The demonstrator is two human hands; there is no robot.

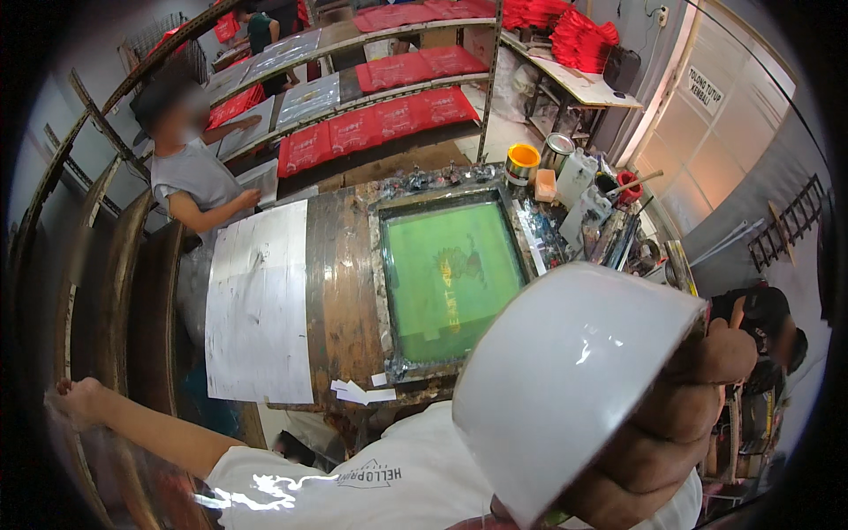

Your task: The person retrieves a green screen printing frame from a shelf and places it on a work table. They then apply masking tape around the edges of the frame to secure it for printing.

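Note:
Close up, my right hand [658, 424] is wrapped around a smooth white cup [574, 380], tilted and covering much of the lower right; what it contains is hidden. My left arm reaches out to the far left. At its end my left hand [79, 402] has its fingers curled beside a rack's edge, and anything inside them is too small to tell. Beyond the cup, a printing screen [450, 256] with green mesh and a dark frame lies on a stained wooden table [344, 300]. Neither hand touches it.
A white sheet [261, 309] covers the table's left part, with paper slips [353, 390] at the near edge. Red bags [380, 124] lie on the rack behind. Cans, bottles and an orange pot [523, 162] crowd the right side. One person [199, 168] stands left, another [764, 318] right.

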